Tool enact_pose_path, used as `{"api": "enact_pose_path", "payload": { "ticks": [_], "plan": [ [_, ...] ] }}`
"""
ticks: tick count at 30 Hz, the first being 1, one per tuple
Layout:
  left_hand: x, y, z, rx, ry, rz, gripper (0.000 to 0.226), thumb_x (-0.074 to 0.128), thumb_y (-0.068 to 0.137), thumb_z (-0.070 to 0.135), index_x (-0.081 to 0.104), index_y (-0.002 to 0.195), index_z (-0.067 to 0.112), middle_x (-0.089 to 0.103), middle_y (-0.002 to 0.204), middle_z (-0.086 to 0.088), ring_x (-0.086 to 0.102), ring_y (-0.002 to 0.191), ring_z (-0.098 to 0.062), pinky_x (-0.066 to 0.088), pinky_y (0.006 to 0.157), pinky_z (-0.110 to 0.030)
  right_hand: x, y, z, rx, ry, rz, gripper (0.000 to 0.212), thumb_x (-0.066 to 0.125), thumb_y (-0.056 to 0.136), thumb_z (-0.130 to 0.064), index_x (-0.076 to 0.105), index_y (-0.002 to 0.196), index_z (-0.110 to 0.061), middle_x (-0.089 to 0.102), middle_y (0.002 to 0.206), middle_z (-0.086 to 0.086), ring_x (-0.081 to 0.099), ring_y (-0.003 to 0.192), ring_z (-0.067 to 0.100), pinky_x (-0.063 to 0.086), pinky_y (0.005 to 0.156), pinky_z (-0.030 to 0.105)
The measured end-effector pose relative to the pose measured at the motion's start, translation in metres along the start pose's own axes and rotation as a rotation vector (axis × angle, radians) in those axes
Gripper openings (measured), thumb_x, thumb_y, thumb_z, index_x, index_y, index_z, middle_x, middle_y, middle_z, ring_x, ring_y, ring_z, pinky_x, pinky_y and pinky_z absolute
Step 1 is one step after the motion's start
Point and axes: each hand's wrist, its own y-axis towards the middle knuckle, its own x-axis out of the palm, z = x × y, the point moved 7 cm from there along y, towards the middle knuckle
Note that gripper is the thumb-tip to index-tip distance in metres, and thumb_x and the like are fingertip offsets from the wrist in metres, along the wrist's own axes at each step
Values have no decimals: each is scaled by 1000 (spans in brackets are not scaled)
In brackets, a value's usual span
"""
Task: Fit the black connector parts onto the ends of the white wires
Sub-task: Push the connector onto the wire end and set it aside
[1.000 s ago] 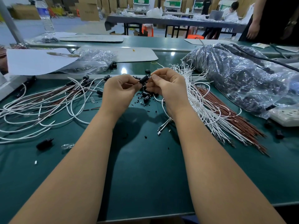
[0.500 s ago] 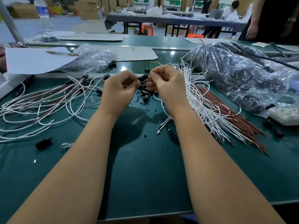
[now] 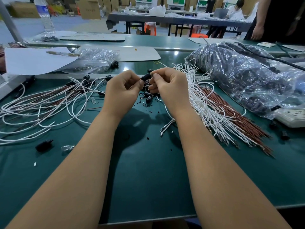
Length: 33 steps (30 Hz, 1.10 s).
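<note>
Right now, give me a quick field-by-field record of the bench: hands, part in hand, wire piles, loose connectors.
left hand: pinches one end of the black connector
right hand: fingertips pinched at the connector's other end; whether a wire is in it cannot be told
loose connectors: small heap on the green mat, under the hands
wires with connectors fitted: spread out on the left
unfitted white wires: bundle on the right, beside brown wires
bag of black parts: far right
stray connector: near left, alone

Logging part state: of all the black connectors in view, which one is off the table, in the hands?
The black connector pinched between the left hand and right hand, raised above the loose connector pile. All the others lie on the green table.
</note>
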Motion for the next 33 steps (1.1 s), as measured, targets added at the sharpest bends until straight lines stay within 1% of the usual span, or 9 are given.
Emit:
{"api": "enact_pose_path", "payload": {
  "ticks": [2,6,11,15,18,23,26,30,33],
  "plan": [
    [-1,0,1,8,6,4,9,65,90,8,65,85,0,62,69,-14,48,55,-10,39,53,-22,0,-1,0,0,-26,5,24,54,89,4,66,82,-16,68,71,6,67,58,10,59,60,30],
    [-2,0,0,2,1,15,9,66,89,11,67,86,3,61,65,-7,49,55,-13,41,54,-26,6,-3,-1,-41,-144,-4,20,58,84,1,70,85,-15,70,73,8,70,68,24,59,70,46],
    [-3,1,-3,-21,85,28,11,64,90,15,68,88,5,61,65,-3,53,59,-17,46,60,-33,12,-7,-7,-105,-232,-21,18,61,82,0,72,94,-8,69,74,2,68,69,19,57,71,42],
    [0,0,-2,-20,56,-16,8,63,91,10,68,90,4,59,63,2,52,56,-13,43,58,-27,12,-7,-7,-97,-216,-13,9,67,84,-8,72,91,-8,71,75,3,69,68,19,57,72,43],
    [2,0,-3,-59,-8,-41,6,64,90,7,68,90,3,57,60,-3,45,52,-13,37,53,-24,13,-6,-2,-21,-127,-28,2,69,86,-9,67,86,-11,71,75,7,70,66,23,58,70,46],
    [8,0,-3,-107,-37,-112,5,64,89,4,68,88,4,46,58,-7,32,49,-12,27,46,-20,12,-2,9,88,57,-77,9,63,90,-1,63,93,-10,68,70,4,66,57,12,58,59,29],
    [7,1,-5,-127,-40,-159,16,62,89,1,69,82,15,46,57,-6,35,54,-17,28,50,-25,14,-2,14,132,98,-116,7,60,91,2,63,92,-4,65,70,5,64,55,5,54,56,20],
    [6,1,-4,-139,-86,-188,26,60,90,0,68,80,23,50,62,-9,37,60,-21,29,55,-29,15,-2,13,129,110,-111,7,60,91,2,63,90,-5,65,72,5,63,57,6,54,57,21],
    [3,0,-8,-160,-51,-112,14,59,93,6,67,86,16,58,67,-10,48,56,-18,43,55,-31,9,-1,13,110,68,-55,5,60,93,-4,64,92,-7,66,74,6,63,58,10,55,60,25]
  ]
}}
